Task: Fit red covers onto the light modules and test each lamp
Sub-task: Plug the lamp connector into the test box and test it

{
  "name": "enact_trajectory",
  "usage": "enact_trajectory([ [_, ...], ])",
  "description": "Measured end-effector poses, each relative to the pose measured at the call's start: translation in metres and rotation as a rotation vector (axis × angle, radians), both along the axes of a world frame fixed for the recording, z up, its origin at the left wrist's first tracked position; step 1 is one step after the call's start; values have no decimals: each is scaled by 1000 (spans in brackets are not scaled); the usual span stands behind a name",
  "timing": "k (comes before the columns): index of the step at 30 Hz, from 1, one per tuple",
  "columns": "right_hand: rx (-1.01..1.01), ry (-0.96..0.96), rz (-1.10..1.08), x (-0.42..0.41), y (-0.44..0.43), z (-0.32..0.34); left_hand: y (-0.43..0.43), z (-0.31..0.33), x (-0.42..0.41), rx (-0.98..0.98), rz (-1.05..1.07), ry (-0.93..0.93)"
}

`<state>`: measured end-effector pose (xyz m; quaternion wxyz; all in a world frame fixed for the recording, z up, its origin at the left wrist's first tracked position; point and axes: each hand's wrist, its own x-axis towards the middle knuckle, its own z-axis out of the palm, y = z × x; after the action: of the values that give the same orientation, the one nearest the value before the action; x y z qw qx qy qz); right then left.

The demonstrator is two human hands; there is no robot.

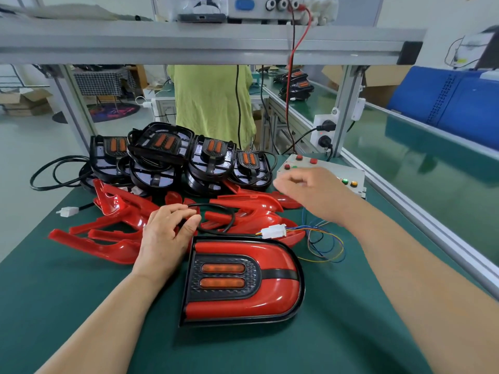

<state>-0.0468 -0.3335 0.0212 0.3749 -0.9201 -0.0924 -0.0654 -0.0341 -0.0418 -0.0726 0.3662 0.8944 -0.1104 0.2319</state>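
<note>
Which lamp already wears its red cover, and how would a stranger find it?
On the green bench mat, stacked black uncovered light modules sit at the back, with loose red plastic covers before them. Nearest the camera lies one D-shaped lamp. It alone has a glossy red cover seated in its black frame.

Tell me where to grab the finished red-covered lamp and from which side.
Take the lamp by its black rim at the straight left end, coming from the left, where the left hand is nearest. That end gives a flat edge; the red cover is glossy and domed, likely slippery, and the cable lies along the far edge.
</note>
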Motion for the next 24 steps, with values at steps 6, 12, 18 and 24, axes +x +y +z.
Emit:
enact_trajectory([
  [6, -57, 207, 120, -32, -4, -7, -1, 1, -2, 0, -3, -3],
  [12, -156, 218, 139, -34, -2, -19, -2, 3, -4, 10, 10, 6],
  [18, -14, 151, 88, -26, 0, -25, -1, 3, -5, 3, 6, 9],
  [24, 74, 33, 26, -18, 7, -28, -2, 8, -7, -1, 61, 10],
])
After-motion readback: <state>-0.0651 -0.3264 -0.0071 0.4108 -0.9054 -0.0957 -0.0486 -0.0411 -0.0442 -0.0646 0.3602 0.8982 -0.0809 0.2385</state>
